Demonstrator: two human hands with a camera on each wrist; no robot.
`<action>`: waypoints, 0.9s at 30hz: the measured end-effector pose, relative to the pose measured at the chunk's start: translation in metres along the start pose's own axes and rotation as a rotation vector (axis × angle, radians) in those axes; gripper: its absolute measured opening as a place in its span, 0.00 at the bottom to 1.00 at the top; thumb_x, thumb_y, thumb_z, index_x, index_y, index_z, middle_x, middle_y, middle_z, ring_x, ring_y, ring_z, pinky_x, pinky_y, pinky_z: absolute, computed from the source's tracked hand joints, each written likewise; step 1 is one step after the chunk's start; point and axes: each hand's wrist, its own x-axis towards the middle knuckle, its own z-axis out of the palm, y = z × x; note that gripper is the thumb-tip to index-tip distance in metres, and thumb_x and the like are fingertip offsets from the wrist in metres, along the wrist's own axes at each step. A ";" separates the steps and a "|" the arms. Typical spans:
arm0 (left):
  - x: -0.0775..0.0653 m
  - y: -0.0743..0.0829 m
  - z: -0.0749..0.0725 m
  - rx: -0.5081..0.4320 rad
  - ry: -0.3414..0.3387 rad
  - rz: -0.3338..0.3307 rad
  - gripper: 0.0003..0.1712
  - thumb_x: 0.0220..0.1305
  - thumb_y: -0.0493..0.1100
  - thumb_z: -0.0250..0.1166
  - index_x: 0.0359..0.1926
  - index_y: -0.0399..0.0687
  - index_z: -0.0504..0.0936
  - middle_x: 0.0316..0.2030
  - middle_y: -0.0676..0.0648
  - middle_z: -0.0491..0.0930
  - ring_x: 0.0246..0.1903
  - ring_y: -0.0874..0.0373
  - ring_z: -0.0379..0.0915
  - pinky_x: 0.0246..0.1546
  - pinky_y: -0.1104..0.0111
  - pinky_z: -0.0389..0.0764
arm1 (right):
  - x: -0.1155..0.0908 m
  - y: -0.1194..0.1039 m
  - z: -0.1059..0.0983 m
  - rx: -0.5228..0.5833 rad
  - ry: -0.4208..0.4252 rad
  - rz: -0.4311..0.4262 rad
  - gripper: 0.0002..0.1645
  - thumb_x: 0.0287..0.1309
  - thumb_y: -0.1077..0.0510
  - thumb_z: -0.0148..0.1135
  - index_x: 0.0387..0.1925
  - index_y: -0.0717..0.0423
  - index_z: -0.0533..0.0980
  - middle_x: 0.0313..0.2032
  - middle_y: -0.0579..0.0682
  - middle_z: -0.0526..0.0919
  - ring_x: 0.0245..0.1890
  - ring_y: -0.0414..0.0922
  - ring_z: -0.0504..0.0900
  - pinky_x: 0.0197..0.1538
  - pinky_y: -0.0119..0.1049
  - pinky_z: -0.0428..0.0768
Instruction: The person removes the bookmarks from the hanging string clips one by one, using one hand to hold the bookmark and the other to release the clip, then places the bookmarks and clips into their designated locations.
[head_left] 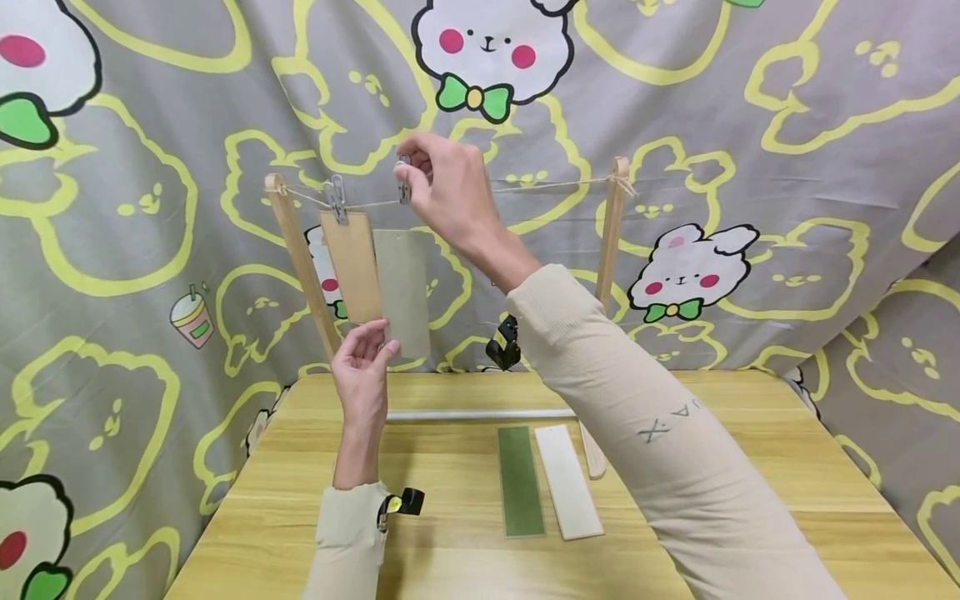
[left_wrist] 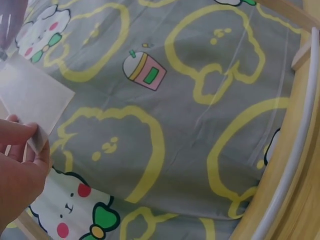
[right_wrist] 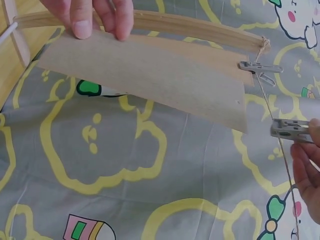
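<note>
My left hand (head_left: pixel 363 367) pinches a greyish-beige card (head_left: pixel 403 292) near its lower left corner. The card stands upright, its top a little below the string (head_left: pixel 375 204). In the left wrist view those fingers grip the card's (left_wrist: pixel 37 95) bottom end. My right hand (head_left: pixel 457 187) holds a grey clothes peg (head_left: pixel 404 192) at the string, above the grey card and apart from it. The right wrist view has this peg's (right_wrist: pixel 290 131) jaws at the string. Left of it, a tan card (head_left: pixel 352 267) hangs from the string by another peg (head_left: pixel 336 200).
The string runs between two wooden posts (head_left: pixel 609 225), joined low down by a white rod (head_left: pixel 480 414). A green card (head_left: pixel 520 483) and a white card (head_left: pixel 568 483) lie on the wooden table (head_left: pixel 262 517). A patterned cloth (head_left: pixel 825 125) hangs behind.
</note>
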 end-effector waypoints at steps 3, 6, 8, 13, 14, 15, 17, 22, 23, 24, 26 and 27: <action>-0.004 0.000 -0.001 0.010 0.005 -0.010 0.21 0.54 0.12 0.63 0.45 0.32 0.86 0.44 0.42 0.82 0.45 0.55 0.80 0.48 0.72 0.83 | -0.001 0.000 -0.002 0.020 0.029 -0.020 0.10 0.71 0.61 0.63 0.48 0.60 0.83 0.37 0.50 0.86 0.36 0.39 0.83 0.44 0.22 0.77; -0.007 -0.001 -0.002 0.020 0.000 -0.014 0.21 0.54 0.13 0.64 0.45 0.33 0.86 0.45 0.41 0.82 0.45 0.55 0.80 0.50 0.71 0.83 | -0.002 0.002 -0.005 0.035 0.046 -0.031 0.10 0.71 0.61 0.63 0.49 0.60 0.83 0.37 0.50 0.87 0.37 0.39 0.83 0.45 0.21 0.77; -0.008 -0.001 -0.003 0.024 -0.005 -0.015 0.21 0.54 0.13 0.65 0.45 0.32 0.86 0.45 0.41 0.82 0.46 0.55 0.80 0.50 0.71 0.83 | -0.003 0.003 -0.006 0.049 0.052 -0.034 0.10 0.70 0.61 0.63 0.49 0.60 0.83 0.38 0.50 0.87 0.38 0.38 0.83 0.46 0.20 0.77; -0.012 0.000 -0.005 0.031 -0.010 -0.012 0.19 0.55 0.14 0.65 0.47 0.27 0.84 0.44 0.42 0.84 0.46 0.55 0.80 0.48 0.72 0.84 | -0.009 0.006 -0.011 0.100 0.058 -0.013 0.12 0.70 0.61 0.64 0.52 0.61 0.81 0.39 0.50 0.86 0.41 0.38 0.83 0.49 0.21 0.78; -0.012 0.001 -0.005 0.033 -0.011 -0.012 0.19 0.55 0.14 0.65 0.48 0.26 0.83 0.43 0.43 0.84 0.46 0.55 0.80 0.48 0.72 0.84 | -0.011 0.006 -0.011 0.112 0.058 -0.008 0.13 0.70 0.61 0.64 0.53 0.61 0.81 0.40 0.50 0.86 0.42 0.38 0.83 0.50 0.21 0.78; -0.012 0.001 -0.006 0.038 -0.015 -0.011 0.19 0.55 0.14 0.65 0.48 0.25 0.82 0.43 0.43 0.84 0.46 0.55 0.80 0.48 0.72 0.84 | -0.012 0.006 -0.012 0.122 0.061 -0.006 0.14 0.70 0.60 0.65 0.54 0.61 0.81 0.41 0.50 0.86 0.42 0.38 0.83 0.51 0.21 0.78; -0.013 0.003 -0.006 0.046 -0.023 -0.009 0.19 0.55 0.14 0.65 0.49 0.23 0.81 0.43 0.44 0.84 0.46 0.55 0.80 0.48 0.72 0.84 | -0.015 0.007 -0.014 0.144 0.064 -0.004 0.16 0.69 0.60 0.66 0.55 0.61 0.80 0.41 0.50 0.86 0.43 0.38 0.82 0.52 0.21 0.78; -0.016 0.005 -0.006 0.076 -0.044 -0.012 0.20 0.56 0.15 0.66 0.51 0.19 0.78 0.43 0.45 0.84 0.45 0.55 0.80 0.47 0.73 0.83 | -0.023 0.004 -0.020 0.185 0.092 -0.034 0.18 0.68 0.60 0.67 0.56 0.61 0.80 0.41 0.50 0.85 0.43 0.38 0.82 0.53 0.22 0.78; -0.017 0.005 -0.006 0.083 -0.048 -0.016 0.20 0.56 0.15 0.66 0.51 0.19 0.78 0.43 0.45 0.84 0.45 0.56 0.79 0.46 0.73 0.83 | -0.025 0.004 -0.022 0.191 0.100 -0.039 0.18 0.68 0.60 0.67 0.56 0.61 0.80 0.40 0.50 0.85 0.42 0.38 0.82 0.53 0.22 0.78; -0.018 0.005 -0.006 0.091 -0.053 -0.020 0.20 0.56 0.16 0.66 0.51 0.18 0.77 0.43 0.45 0.84 0.44 0.56 0.79 0.45 0.73 0.83 | -0.028 0.003 -0.023 0.199 0.105 -0.039 0.18 0.67 0.60 0.68 0.56 0.61 0.80 0.40 0.49 0.85 0.42 0.37 0.82 0.53 0.23 0.78; -0.020 0.006 -0.006 0.102 -0.061 -0.027 0.21 0.56 0.16 0.67 0.52 0.17 0.76 0.42 0.45 0.84 0.43 0.56 0.79 0.44 0.73 0.84 | -0.033 0.002 -0.027 0.219 0.117 -0.043 0.18 0.67 0.59 0.68 0.55 0.61 0.81 0.40 0.49 0.86 0.42 0.37 0.83 0.53 0.24 0.79; -0.020 0.007 -0.006 0.106 -0.065 -0.030 0.21 0.56 0.16 0.67 0.52 0.17 0.76 0.42 0.45 0.84 0.42 0.56 0.79 0.43 0.74 0.84 | -0.035 0.002 -0.028 0.230 0.122 -0.043 0.18 0.67 0.59 0.68 0.55 0.61 0.81 0.40 0.49 0.86 0.42 0.38 0.83 0.53 0.24 0.79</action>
